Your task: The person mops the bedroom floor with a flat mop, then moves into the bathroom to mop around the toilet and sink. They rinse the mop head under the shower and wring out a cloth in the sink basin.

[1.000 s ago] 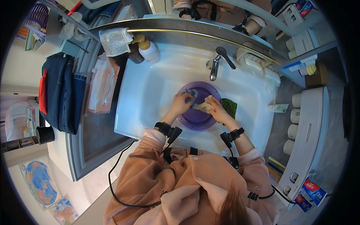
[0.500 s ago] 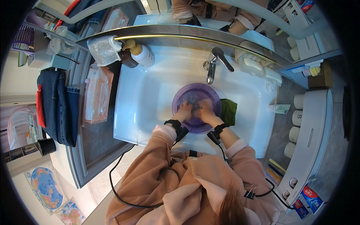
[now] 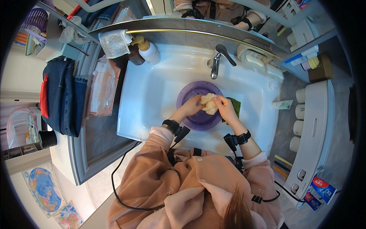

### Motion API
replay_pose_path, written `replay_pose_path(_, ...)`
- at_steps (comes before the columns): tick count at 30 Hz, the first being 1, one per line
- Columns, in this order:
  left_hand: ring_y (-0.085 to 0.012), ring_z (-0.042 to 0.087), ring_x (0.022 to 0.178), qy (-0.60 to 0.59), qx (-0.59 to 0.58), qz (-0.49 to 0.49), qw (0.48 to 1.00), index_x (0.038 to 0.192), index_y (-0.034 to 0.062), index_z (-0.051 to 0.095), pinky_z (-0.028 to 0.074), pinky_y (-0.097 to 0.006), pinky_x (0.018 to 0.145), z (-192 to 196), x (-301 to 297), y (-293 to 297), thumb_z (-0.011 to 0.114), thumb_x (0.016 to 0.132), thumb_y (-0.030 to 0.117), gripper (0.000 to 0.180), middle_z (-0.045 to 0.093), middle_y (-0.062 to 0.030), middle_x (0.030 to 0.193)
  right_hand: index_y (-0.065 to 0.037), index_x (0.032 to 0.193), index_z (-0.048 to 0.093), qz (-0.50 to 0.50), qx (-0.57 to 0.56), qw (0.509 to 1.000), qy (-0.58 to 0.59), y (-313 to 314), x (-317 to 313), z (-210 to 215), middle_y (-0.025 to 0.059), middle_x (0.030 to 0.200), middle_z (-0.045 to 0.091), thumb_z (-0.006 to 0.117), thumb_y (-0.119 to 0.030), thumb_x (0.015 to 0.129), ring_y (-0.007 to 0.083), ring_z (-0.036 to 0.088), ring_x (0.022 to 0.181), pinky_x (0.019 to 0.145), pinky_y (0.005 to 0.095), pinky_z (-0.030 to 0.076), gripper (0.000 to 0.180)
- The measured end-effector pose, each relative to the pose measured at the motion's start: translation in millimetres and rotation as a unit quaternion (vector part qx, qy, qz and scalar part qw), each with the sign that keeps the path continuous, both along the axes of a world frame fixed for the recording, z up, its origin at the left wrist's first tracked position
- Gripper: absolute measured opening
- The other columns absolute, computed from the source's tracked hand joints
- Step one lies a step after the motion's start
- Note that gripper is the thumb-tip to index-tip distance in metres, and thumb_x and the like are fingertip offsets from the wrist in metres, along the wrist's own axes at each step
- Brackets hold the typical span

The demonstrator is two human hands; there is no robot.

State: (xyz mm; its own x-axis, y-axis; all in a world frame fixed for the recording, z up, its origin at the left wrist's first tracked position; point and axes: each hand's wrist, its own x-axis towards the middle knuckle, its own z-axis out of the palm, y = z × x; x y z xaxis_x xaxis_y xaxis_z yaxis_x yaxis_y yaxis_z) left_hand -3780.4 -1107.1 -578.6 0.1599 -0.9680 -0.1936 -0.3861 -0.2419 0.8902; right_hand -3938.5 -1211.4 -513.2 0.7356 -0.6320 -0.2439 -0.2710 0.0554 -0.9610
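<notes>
A bunched-up, cream-coloured cloth (image 3: 209, 104) is held between my two hands above the purple basin (image 3: 183, 119). My left hand (image 3: 193, 105) grips its left side, with a small dark grey-blue patch showing by the fingertips. On the other side, my right hand (image 3: 225, 107) has fingers and thumb closed on it. The basin stands in the white sink (image 3: 148, 91), below the chrome faucet (image 3: 216, 63). A dark green cloth (image 3: 236, 107) lies to the basin's right, partly hidden by my right hand.
Pump bottles (image 3: 148, 53) stand in the sink's back left corner, beside a silvery mesh cloth (image 3: 114, 42) on the rail. A soap dish (image 3: 253, 59) sits at the back right. Folded jeans (image 3: 61, 99) lie left; a white wall rack (image 3: 314, 133) hangs right.
Both hands have risen out of the basin, bringing the cream cloth up into sight. The right hand has moved to the right, partly covering the green cloth.
</notes>
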Motion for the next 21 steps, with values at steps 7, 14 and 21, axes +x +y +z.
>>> replay_pose_path(7, -0.0329, 0.053, 0.109, -0.034, 0.027, 0.101, 0.994, 0.123, 0.0013, 0.047, 0.041, -0.037, 0.093, -8, 16, 19, 0.045, 0.086, 0.009, 0.037, 0.056, -0.0206, 0.117, 0.004, 0.106, 0.059, 0.12, -0.083, 0.985, 0.091, 1, -14, -6, 0.0063, 0.081, 0.059, 0.062, -0.02, 0.084, 0.013, 0.055, 0.077, 0.072, 0.0267, 0.044, 0.033)
replay_pose_path(14, -0.0336, 0.056, 0.103, -0.084, 0.105, 0.085, 0.987, 0.118, 0.0054, 0.055, 0.043, -0.036, 0.09, 26, 28, 31, 0.042, 0.087, 0.006, 0.033, 0.059, -0.0194, 0.111, 0.005, 0.098, 0.061, 0.138, -0.075, 0.98, 0.122, -13, -37, -34, 0.0077, 0.081, 0.06, 0.062, -0.019, 0.083, 0.0127, 0.056, 0.073, 0.065, 0.0261, 0.045, 0.029)
replay_pose_path(21, -0.032, 0.059, 0.099, -0.057, 0.113, 0.126, 0.984, 0.114, 0.0043, 0.057, 0.047, -0.035, 0.084, 15, 58, 51, 0.04, 0.086, 0.001, 0.033, 0.062, -0.0192, 0.106, 0.003, 0.092, 0.059, -0.019, 0.056, 0.996, 0.072, -25, -50, -43, 0.0067, 0.081, 0.06, 0.057, -0.021, 0.087, 0.0107, 0.056, 0.068, 0.062, 0.0276, 0.046, 0.025)
